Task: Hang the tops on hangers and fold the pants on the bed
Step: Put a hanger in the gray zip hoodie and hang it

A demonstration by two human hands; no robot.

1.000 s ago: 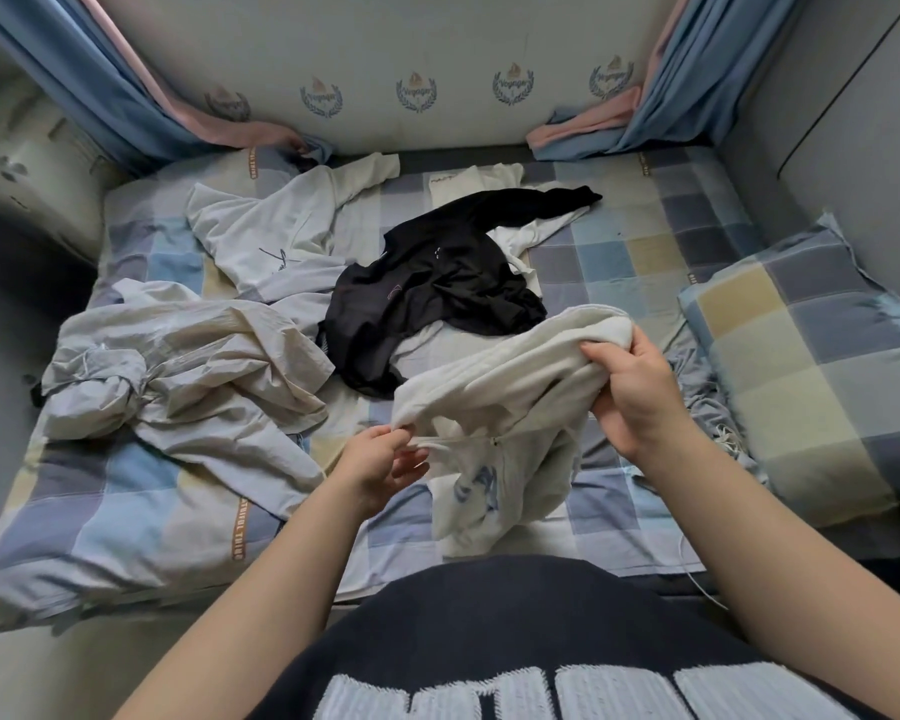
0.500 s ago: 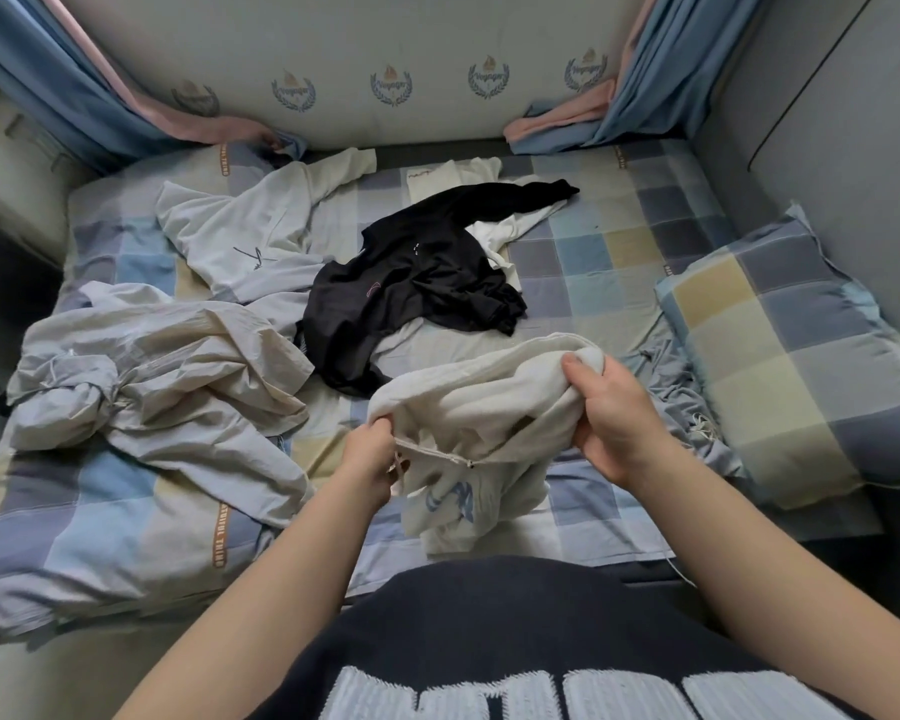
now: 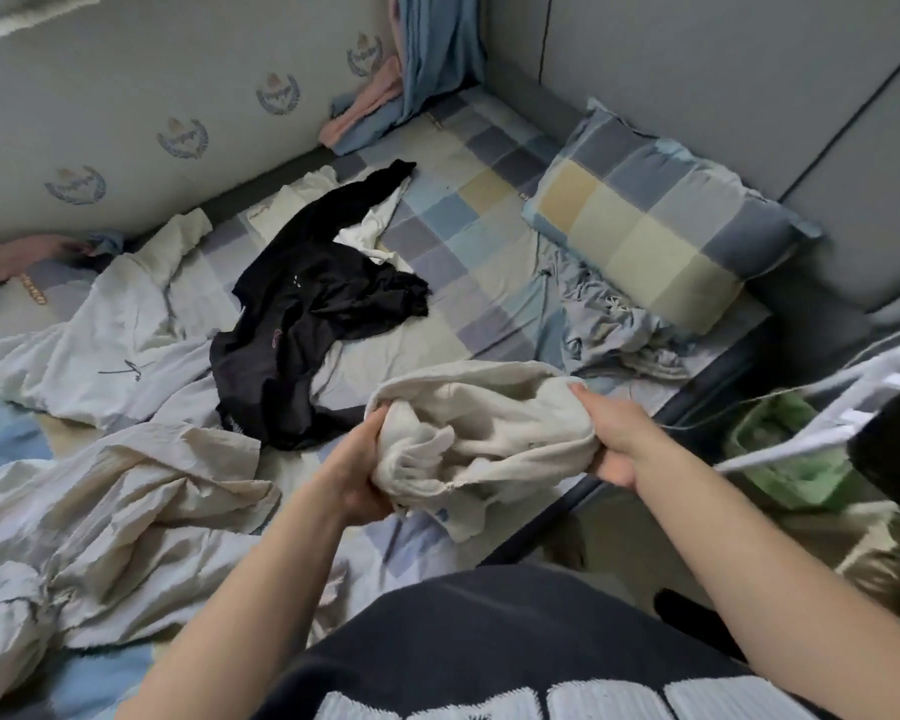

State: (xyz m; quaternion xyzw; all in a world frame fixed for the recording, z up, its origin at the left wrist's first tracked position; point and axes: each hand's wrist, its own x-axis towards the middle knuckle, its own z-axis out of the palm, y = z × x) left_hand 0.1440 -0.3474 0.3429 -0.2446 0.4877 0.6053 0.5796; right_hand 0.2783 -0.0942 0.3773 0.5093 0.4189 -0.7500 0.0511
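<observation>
Soft matt cream cloth top (image 3: 494, 423)

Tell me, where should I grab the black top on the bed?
Probably grab the black top by its bunched folds nearest the pillow, reaching down from above. They stand up off the bed, so they are easy to pinch; the rest lies flatter.
</observation>
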